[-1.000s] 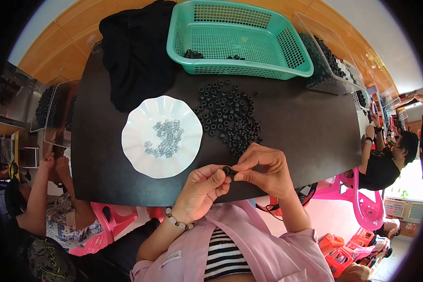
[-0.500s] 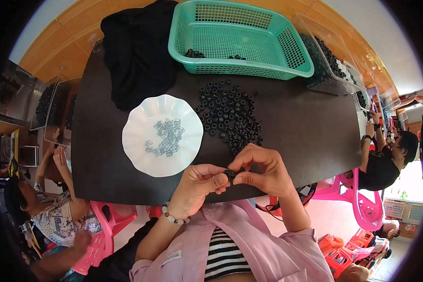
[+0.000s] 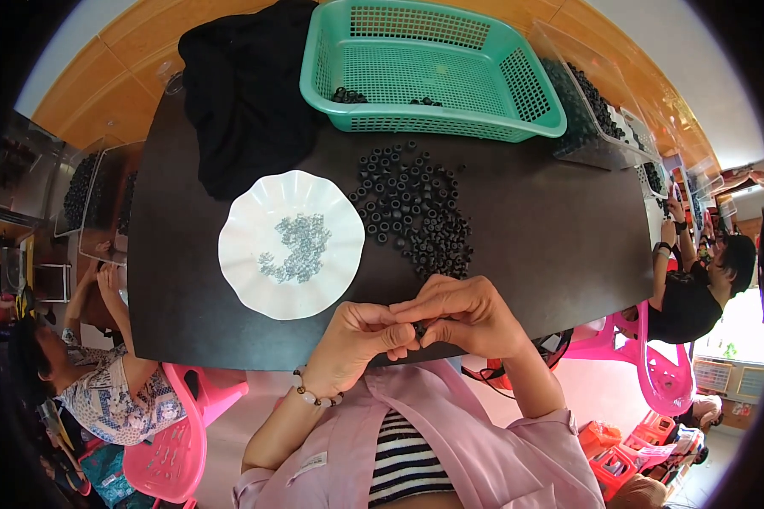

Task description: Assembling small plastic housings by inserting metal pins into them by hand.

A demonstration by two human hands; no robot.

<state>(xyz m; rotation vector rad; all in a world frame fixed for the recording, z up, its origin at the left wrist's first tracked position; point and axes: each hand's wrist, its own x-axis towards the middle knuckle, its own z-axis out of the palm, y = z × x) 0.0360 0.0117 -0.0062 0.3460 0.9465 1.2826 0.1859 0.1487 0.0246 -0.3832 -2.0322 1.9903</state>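
Close to the table's front edge, my left hand and my right hand meet, thumbs and fingers pinched round one small black ring-shaped piece. Fingers cover most of it. Just beyond my right hand spreads a loose heap of similar black ring-shaped pieces. Left of the heap sits a white plate with a wavy rim, holding many tiny clear pieces in its middle.
A green perforated basket with a few black pieces stands at the back. Black cloth lies left of it. Clear bins of black pieces are at the right and left. Other people sit on both sides; pink chairs stand around.
My right hand's fingers have come over toward my left hand, covering more of the black piece. Both hands have dropped slightly. At lower left, another person's hand has left the view.
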